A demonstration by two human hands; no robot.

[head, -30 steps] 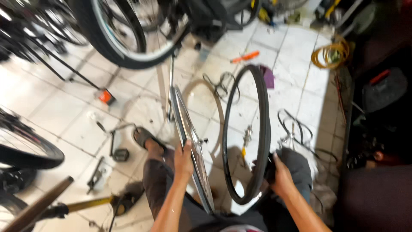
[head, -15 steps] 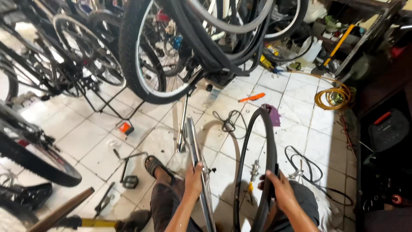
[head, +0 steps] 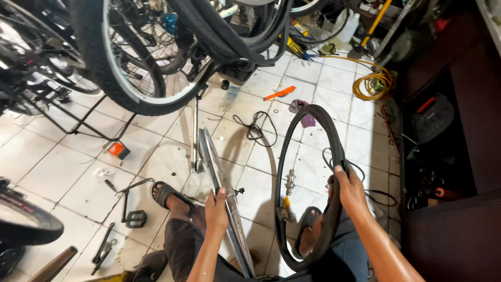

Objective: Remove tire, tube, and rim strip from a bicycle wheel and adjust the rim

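My left hand [head: 216,210] grips the rim of a bare spoked metal wheel [head: 213,166] that stands upright on the floor between my knees. Held upright to its right is a black bicycle tyre [head: 284,156], with my right hand [head: 348,187] closed on its right side. The tyre's lower part rests by my right leg. My feet in sandals [head: 166,194] sit on the white tiled floor [head: 62,172].
Bicycle wheels [head: 112,73] hang or stand at the top and left. On the floor lie a pedal [head: 135,218], an orange box [head: 119,150], an orange tool [head: 279,93], a purple cloth [head: 301,112], a black cable [head: 255,128], a hub [head: 289,181] and a yellow coiled hose [head: 373,83]. A dark cabinet [head: 449,156] is right.
My view has tipped upward, showing more of the hanging bicycles. My right hand has slid up the tyre's right side; the left hand stays on the rim.
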